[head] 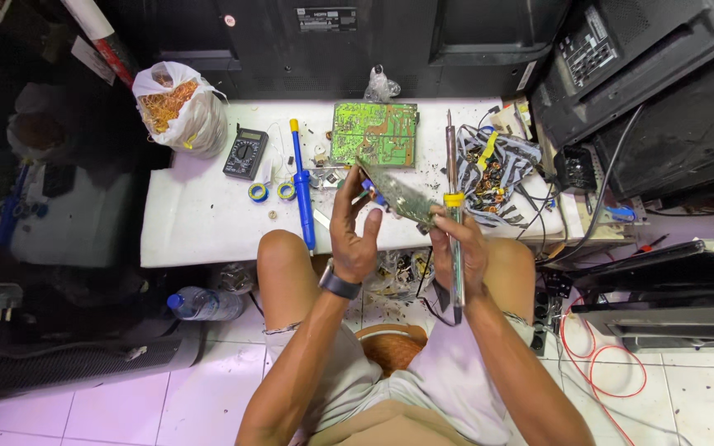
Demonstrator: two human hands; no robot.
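White desk (200,223) carries another green board (373,132); left hand (353,231) clamps a small circuit board (398,196), right hand (460,248) closes on a soldering iron (451,177); soldering seems unfinished.

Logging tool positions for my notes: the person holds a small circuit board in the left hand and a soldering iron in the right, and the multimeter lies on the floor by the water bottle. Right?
Not quite. The head view shows the multimeter on the white table, not the floor. The rest holds: small circuit board in the left hand, soldering iron in the right hand.

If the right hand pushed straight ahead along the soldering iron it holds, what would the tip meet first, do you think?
The soldering iron in the right hand points away over the white table. Its tip seems to hang above bare tabletop beside the green circuit board; beyond stands the dark television back, though depth is unclear.
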